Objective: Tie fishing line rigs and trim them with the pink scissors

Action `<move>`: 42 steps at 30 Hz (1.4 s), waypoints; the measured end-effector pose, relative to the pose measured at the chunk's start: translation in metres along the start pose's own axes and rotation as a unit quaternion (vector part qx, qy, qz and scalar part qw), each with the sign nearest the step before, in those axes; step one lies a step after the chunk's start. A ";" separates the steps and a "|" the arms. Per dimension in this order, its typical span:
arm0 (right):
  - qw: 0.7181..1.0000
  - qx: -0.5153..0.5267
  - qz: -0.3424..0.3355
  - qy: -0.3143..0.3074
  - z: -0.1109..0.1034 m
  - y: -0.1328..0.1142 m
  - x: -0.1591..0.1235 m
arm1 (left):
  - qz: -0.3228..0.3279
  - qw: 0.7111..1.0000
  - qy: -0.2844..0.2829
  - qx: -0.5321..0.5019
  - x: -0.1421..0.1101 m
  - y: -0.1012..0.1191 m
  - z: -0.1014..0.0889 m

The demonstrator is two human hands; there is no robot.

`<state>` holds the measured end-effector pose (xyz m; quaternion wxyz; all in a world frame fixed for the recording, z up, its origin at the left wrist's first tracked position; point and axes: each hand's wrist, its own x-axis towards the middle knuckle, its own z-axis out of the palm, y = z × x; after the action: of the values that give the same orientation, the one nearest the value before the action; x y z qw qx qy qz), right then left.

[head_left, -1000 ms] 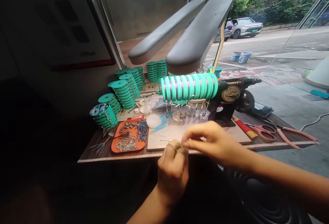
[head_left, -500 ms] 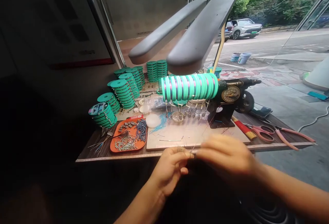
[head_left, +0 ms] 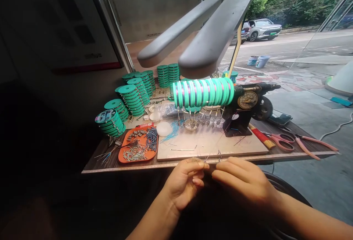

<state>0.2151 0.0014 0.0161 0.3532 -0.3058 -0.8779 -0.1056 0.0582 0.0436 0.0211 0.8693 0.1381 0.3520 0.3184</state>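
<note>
My left hand (head_left: 184, 183) is closed in a pinch just below the table's front edge, thumb and fingertips pressed on something too small to name. My right hand (head_left: 244, 182) sits beside it, fingers curled and pinched toward the left hand's tips. A thin line or wire (head_left: 213, 147) runs up from the pinch toward the row of green spools (head_left: 203, 92) mounted on a black winding machine (head_left: 248, 104). Small metal pieces hang below that row. Both hands hover in front of the pale work board (head_left: 209, 142).
An orange tray (head_left: 136, 146) of small tubes and weights lies at the left. Stacks of green spools (head_left: 132, 98) stand behind it. Pink scissors (head_left: 280, 140) and pliers (head_left: 311, 145) lie at the right. Two grey lamp heads (head_left: 198, 30) hang overhead. A street with a car shows through the window.
Both hands dropped from over the work board to just below the table edge. The right hand drew away to the right and now rests still beside the left.
</note>
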 end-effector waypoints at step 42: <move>0.899 0.299 0.298 -0.112 -0.026 -0.019 0.015 | 0.523 0.559 0.073 0.640 0.000 -0.031 -0.006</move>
<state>0.2100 -0.0172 0.0457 0.3424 -0.4427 -0.7696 0.3074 0.0679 0.0202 0.0028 0.2051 0.7941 0.3918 0.4169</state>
